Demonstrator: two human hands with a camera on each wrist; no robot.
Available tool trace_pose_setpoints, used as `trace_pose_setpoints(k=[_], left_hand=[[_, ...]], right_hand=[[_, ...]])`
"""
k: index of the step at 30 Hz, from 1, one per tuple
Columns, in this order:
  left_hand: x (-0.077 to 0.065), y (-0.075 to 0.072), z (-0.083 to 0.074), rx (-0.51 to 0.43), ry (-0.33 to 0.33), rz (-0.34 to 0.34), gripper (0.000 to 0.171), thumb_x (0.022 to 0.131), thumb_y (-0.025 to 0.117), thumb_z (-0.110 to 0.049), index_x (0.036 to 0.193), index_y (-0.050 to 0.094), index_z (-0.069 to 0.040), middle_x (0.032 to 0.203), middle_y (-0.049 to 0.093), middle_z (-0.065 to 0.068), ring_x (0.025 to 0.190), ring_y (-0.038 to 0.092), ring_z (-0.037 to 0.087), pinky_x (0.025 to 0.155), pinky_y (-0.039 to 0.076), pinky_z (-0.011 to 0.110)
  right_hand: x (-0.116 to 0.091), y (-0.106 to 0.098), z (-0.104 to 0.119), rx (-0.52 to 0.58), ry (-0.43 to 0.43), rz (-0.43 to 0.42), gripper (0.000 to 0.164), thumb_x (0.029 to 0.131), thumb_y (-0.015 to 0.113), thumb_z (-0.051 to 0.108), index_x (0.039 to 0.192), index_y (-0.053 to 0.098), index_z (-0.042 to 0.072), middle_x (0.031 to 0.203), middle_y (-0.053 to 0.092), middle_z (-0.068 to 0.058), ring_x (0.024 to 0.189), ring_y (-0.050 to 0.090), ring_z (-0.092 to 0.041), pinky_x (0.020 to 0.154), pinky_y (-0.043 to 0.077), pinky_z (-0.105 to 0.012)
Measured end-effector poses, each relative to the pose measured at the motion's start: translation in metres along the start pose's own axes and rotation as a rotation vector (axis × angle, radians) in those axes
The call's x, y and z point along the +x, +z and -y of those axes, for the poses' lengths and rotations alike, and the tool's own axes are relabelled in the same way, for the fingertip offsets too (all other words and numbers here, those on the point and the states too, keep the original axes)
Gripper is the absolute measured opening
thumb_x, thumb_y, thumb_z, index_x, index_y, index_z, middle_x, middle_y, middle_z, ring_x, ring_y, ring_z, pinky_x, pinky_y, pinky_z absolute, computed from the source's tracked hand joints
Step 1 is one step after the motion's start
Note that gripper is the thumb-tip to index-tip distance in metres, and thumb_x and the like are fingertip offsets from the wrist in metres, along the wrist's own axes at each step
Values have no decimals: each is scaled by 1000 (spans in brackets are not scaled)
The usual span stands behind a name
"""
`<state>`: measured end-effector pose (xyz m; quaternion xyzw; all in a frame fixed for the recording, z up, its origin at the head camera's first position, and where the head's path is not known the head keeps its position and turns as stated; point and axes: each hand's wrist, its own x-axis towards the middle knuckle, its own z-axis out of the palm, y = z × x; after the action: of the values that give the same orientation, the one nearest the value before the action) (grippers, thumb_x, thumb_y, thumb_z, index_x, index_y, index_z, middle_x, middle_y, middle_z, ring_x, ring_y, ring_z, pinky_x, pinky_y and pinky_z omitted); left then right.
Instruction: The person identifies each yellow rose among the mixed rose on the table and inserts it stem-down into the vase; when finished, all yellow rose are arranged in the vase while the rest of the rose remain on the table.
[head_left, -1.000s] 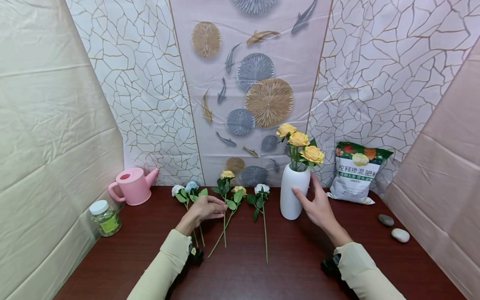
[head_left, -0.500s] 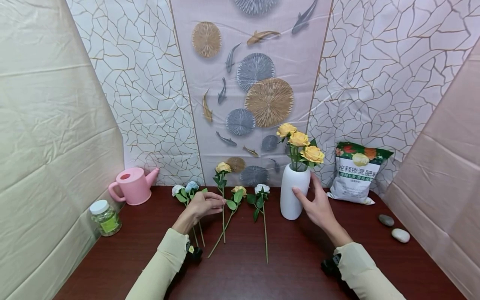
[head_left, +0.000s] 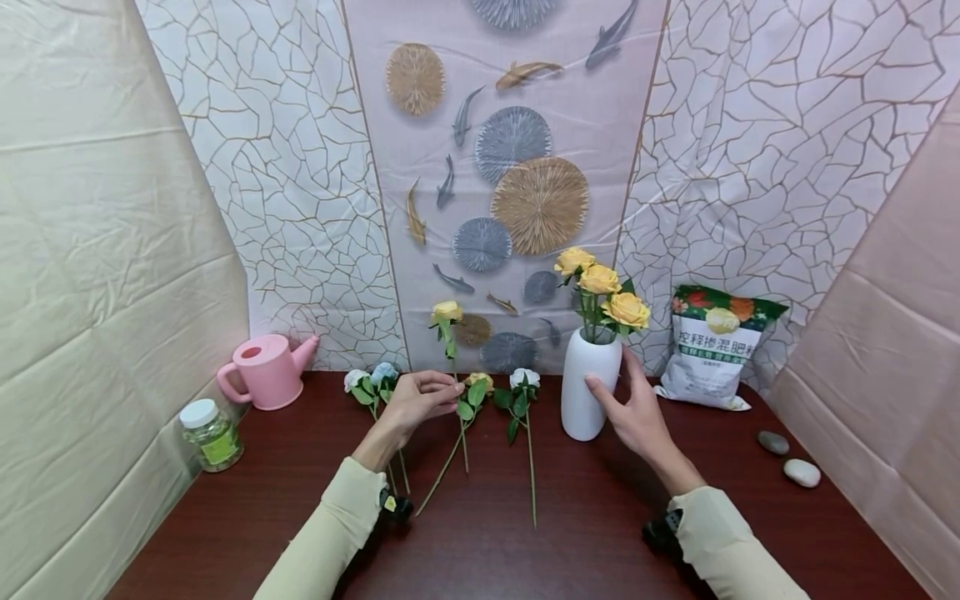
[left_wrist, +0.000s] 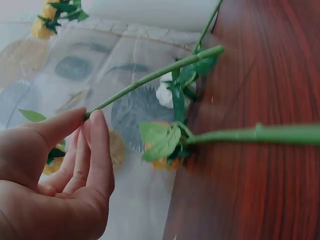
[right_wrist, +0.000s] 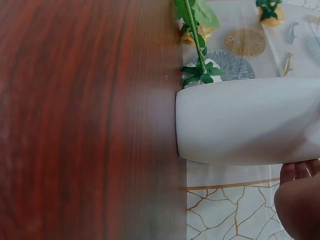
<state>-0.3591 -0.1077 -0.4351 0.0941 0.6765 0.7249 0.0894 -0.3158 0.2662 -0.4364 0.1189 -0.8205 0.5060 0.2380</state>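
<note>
Between thumb and fingertips, my left hand [head_left: 411, 410] pinches the green stem of a yellow rose [head_left: 447, 312], held upright with its bloom above the hand. In the left wrist view the stem [left_wrist: 150, 79] slants out past the fingertips. My right hand [head_left: 639, 414] grips the side of a white vase [head_left: 583, 387], thumb in front and fingers partly hidden behind it. Three yellow roses [head_left: 600, 278] stand in the vase. Another yellow rose [head_left: 479, 382] and a white rose [head_left: 524, 378] lie between the hands. Beside my left hand lie a blue rose [head_left: 385, 372] and a white one.
A pink watering can [head_left: 270, 377] and a lidded jar [head_left: 213, 437] stand at the left of the table [head_left: 480, 554]. To the right are a fertilizer bag [head_left: 708, 354], a grey stone [head_left: 772, 442] and a white stone [head_left: 802, 472]. Patterned cloth hangs behind.
The left hand has lifted the yellow rose, whose bloom is now higher and whose stem has shifted slightly right. My right hand and the vase have stayed put.
</note>
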Motion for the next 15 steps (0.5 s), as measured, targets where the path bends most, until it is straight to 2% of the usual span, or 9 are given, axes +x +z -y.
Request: trace_pose_setpoints(k=[4, 8, 12, 15], left_hand=[[0, 11, -5, -7, 102, -1, 31, 88, 80, -20, 110, 70, -1, 112, 73, 21, 101, 71, 42, 95, 57, 53], [3, 23, -8, -28, 226, -26, 30, 89, 78, -19, 110, 68, 1, 109, 73, 24, 92, 74, 36, 91, 58, 54], [6, 36, -15, -76, 323, -80, 35, 88, 80, -21, 111, 67, 2, 110, 70, 26, 91, 74, 33, 91, 59, 53], [9, 48, -24, -137, 387, -112, 40, 88, 80, -21, 114, 64, 5, 107, 71, 20, 93, 73, 34, 89, 60, 48]], right_hand=[[0, 0, -1, 2, -2, -10, 80, 95, 69, 40, 160, 23, 28, 161, 35, -3, 148, 36, -25, 119, 33, -58], [-1, 0, -1, 0, 0, -14, 80, 95, 69, 39, 160, 23, 28, 161, 35, -3, 147, 36, -26, 118, 34, -58], [0, 0, 0, -5, -2, -8, 81, 95, 70, 39, 160, 23, 28, 161, 35, -3, 147, 37, -26, 118, 34, -58], [0, 0, 0, -11, -4, -5, 80, 96, 69, 37, 160, 22, 27, 161, 35, -5, 147, 37, -27, 118, 34, -59]])
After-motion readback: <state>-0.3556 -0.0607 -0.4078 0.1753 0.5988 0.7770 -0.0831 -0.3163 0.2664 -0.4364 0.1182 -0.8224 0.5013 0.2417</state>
